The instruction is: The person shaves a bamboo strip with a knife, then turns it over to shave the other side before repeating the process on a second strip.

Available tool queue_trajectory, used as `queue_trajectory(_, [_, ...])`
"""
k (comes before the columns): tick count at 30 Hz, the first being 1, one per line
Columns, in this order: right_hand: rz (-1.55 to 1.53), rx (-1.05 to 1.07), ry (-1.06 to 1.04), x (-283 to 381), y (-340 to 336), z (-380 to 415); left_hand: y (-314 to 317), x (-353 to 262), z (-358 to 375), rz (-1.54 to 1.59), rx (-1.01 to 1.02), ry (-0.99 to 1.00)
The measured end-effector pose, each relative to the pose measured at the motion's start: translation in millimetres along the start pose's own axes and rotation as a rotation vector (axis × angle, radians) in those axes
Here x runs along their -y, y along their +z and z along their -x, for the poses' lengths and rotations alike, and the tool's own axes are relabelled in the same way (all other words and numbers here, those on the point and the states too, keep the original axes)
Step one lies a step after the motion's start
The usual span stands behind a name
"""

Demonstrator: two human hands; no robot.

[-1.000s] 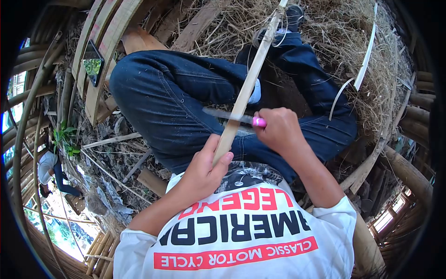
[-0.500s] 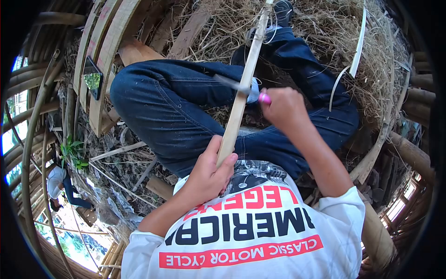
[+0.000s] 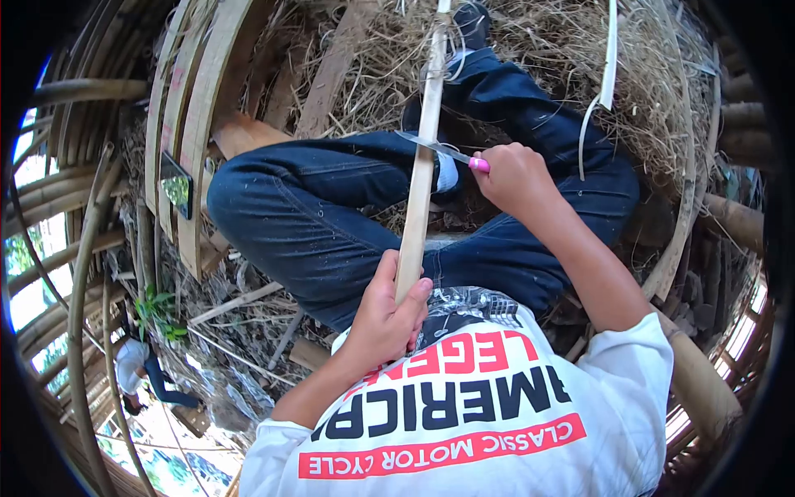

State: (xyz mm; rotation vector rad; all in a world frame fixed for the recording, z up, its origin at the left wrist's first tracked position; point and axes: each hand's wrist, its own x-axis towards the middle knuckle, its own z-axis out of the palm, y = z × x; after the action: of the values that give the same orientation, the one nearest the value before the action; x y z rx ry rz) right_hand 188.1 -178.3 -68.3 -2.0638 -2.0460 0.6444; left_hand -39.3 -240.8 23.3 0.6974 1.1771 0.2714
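My left hand (image 3: 391, 313) is wrapped round the near end of a long pale bamboo strip (image 3: 420, 195), close to my belly. The strip slopes up and away between my bent legs toward my foot. In my right hand (image 3: 515, 176) is a knife (image 3: 451, 152) with a pink handle, gripped in a closed fist. Its blade crosses the strip about midway along the visible length, pointing left, and appears to touch it. A thin curled shaving shows near the strip's far part.
Dry straw and shavings (image 3: 546, 37) cover the ground ahead. Wooden planks (image 3: 199, 124) stand at the left, with a phone (image 3: 175, 184) resting on them. A pale split strip (image 3: 609, 58) lies at the right. Another person (image 3: 142, 373) is at the far left, beyond bamboo poles.
My right hand and the knife have shifted slightly; the blade now lies across the strip farther from my body. The whole view has also turned a little. Both hands keep their hold.
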Motion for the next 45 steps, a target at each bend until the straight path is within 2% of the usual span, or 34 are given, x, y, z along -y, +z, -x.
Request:
queue_trajectory(1, [-0.002, -0.019, 0.010, 0.9, -2.2, 1.5, -0.9, -0.4, -0.1, -0.018, 0.009, 0.009])
queue_trajectory(4, [0.000, 0.166, -0.069, 26.0, -10.9, 20.3, -6.8, -2.1, -1.4, 0.012, 0.018, 0.054])
queue_trajectory(5, [-0.114, 0.227, -0.105, 39.3, -13.8, 32.0, -8.5, -2.5, -2.1, 0.022, 0.007, 0.040])
queue_trajectory(9, [-0.224, 0.169, -0.136, 59.0, -6.4, 37.7, -16.2, -4.8, 1.4, -0.073, -0.027, 0.051])
queue_trajectory(12, [-0.185, 0.020, 0.022, 39.9, 6.8, 15.6, -17.7, -10.7, 5.7, -0.171, -0.049, 0.063])
queue_trajectory(14, [-0.208, -0.082, 0.018, 18.0, 18.6, 1.0, -18.1, -15.2, 10.7, -0.139, -0.058, 0.039])
queue_trajectory(15, [-0.215, -0.024, 0.016, 15.1, 14.3, -3.1, -19.2, -15.9, 11.2, -0.118, -0.050, 0.036])
queue_trajectory(18, [-0.321, -0.049, -0.007, 32.4, -0.3, 9.4, -27.3, -19.1, 12.1, -0.034, -0.016, 0.039])
queue_trajectory(24, [-0.587, -0.067, -0.339, 72.4, -6.0, 42.8, -29.8, -17.8, 7.1, -0.040, 0.000, 0.022])
queue_trajectory(27, [-0.513, -0.059, -0.346, 74.4, 0.4, 45.6, -29.4, -18.9, 7.9, -0.064, -0.069, 0.087])
queue_trajectory(30, [-0.461, -0.060, -0.366, 63.4, 7.0, 38.1, -31.6, -14.1, 11.5, -0.139, -0.053, 0.062])
queue_trajectory(32, [-0.385, -0.186, -0.230, 47.2, 16.7, 26.1, -31.0, -12.9, 13.6, -0.155, -0.059, 0.067])
queue_trajectory(35, [-0.380, -0.135, -0.232, 38.5, 8.5, 23.5, -30.4, -13.1, 14.3, -0.121, -0.065, 0.046])
queue_trajectory(37, [-0.389, -0.007, -0.278, 50.1, -2.5, 33.5, -30.3, -15.0, 16.7, -0.087, -0.056, 0.039])
queue_trajectory(38, [-0.376, -0.023, -0.379, 58.6, -3.2, 40.0, -29.8, -16.0, 16.9, -0.080, -0.063, 0.041])
queue_trajectory(40, [-0.355, 0.018, -0.308, 57.7, -2.5, 32.3, -28.4, -16.5, 20.0, -0.072, -0.051, 0.053])
queue_trajectory(42, [-0.393, -0.134, -0.214, 39.6, -1.2, 10.1, -25.6, -16.7, 23.5, -0.075, -0.049, 0.043])
queue_trajectory(44, [-0.421, -0.143, -0.243, 45.7, -8.2, 11.3, -23.4, -20.8, 27.0, -0.082, -0.046, 0.034])
queue_trajectory(45, [-0.408, -0.071, -0.309, 62.2, -16.5, 22.4, -23.7, -24.0, 31.0, -0.061, -0.061, 0.031])
